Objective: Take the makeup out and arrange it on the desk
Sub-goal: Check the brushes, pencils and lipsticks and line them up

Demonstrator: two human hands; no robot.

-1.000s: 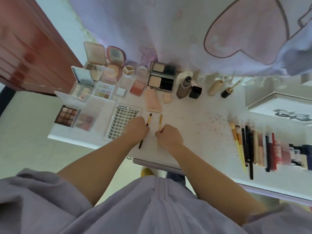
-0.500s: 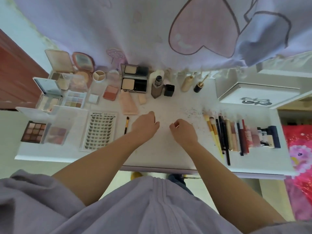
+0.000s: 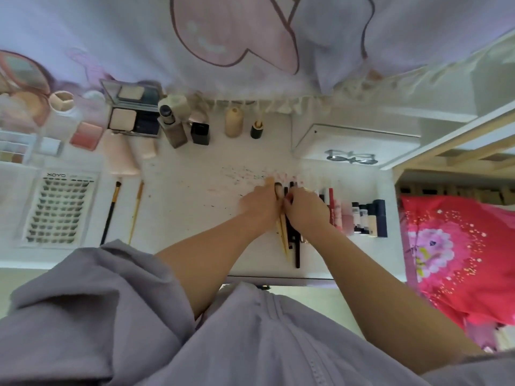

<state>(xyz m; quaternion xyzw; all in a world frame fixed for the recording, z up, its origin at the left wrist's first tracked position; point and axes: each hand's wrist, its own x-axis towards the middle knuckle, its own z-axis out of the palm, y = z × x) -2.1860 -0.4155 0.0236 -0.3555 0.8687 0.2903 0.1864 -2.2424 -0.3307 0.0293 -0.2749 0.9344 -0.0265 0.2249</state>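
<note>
- Both hands met over the row of brushes and pencils (image 3: pixel 292 240) lying side by side on the right part of the white desk (image 3: pixel 195 218)
- The left hand (image 3: pixel 260 207) lay on the row's left edge with its fingers bent around a yellow-handled brush (image 3: pixel 282 235), whose handle stuck out toward the near edge
- The right hand (image 3: pixel 305 210) rested just beside it, knuckles up and fingers curled down among the dark pencils; motion blur hid exactly which one it pinched
- Right of the hands, touching the same row, lay a red lip pencil (image 3: pixel 331 201), pinkish tubes and several small bottles (image 3: pixel 365 221) with dark caps
- On the left, well apart from the hands, a black-handled brush (image 3: pixel 111 210) and a thin gold-handled brush (image 3: pixel 136 210) lay parallel, just right of a false-lash tray (image 3: pixel 60 210)
- Along the far edge stood an open powder compact (image 3: pixel 133 118), a brown foundation bottle (image 3: pixel 172 126), a black square cap (image 3: pixel 200 132), a beige bottle (image 3: pixel 233 122) and a small black-and-gold pot (image 3: pixel 257 129)
- A pink blush pan (image 3: pixel 86 135) and pale pink sponges (image 3: pixel 122 154) lay near the compact
- A white box (image 3: pixel 356 146) sat at the far right of the desk, and a curtain with a pink cartoon print (image 3: pixel 250 37) hung behind
- A red flowered cloth (image 3: pixel 459 257) lay past the desk's right end
</note>
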